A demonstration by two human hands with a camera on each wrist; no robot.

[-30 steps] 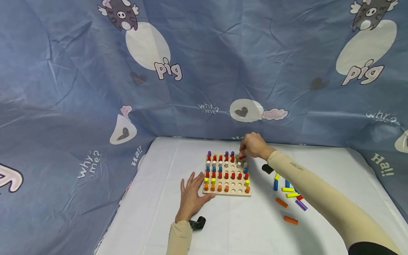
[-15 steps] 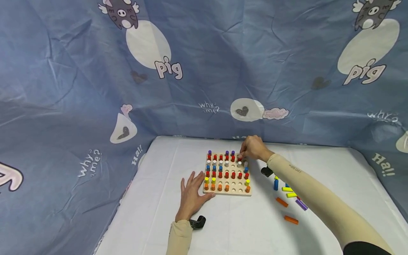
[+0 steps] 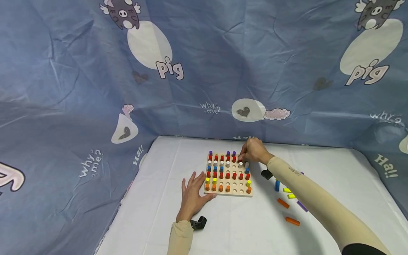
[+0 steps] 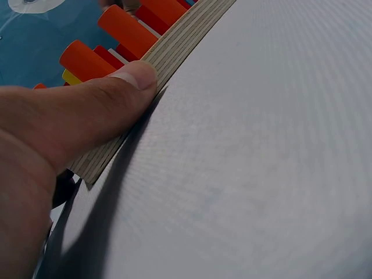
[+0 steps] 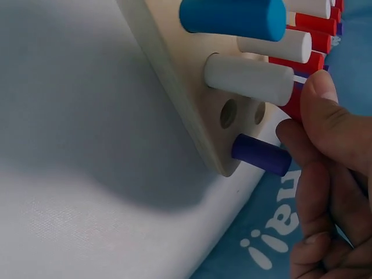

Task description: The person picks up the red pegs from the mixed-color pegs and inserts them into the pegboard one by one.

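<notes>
A wooden peg board (image 3: 231,193) stands on the white table, holding rows of upright coloured pegs. My left hand (image 3: 191,198) rests at its near left corner, fingers spread along the left side and the thumb (image 4: 110,96) against the front edge beside the orange pegs (image 4: 87,61). At the far right part of the board, my right hand (image 3: 254,150) pinches a red peg (image 5: 293,107) between thumb and forefinger. Close by that hand stand a white peg (image 5: 250,78), a blue peg (image 5: 232,17) and a purple corner peg (image 5: 261,155). The red peg's lower end is hidden.
Loose pegs lie to the board's right, including an orange peg (image 3: 292,221), a blue peg (image 3: 277,186) and a purple peg (image 3: 302,206). My right forearm passes over some of them. A blue printed cloth (image 3: 191,71) hangs behind the table.
My right hand has come slightly lower and nearer with the red peg, over the second row from the back. The left hand keeps its place at the board's corner.
</notes>
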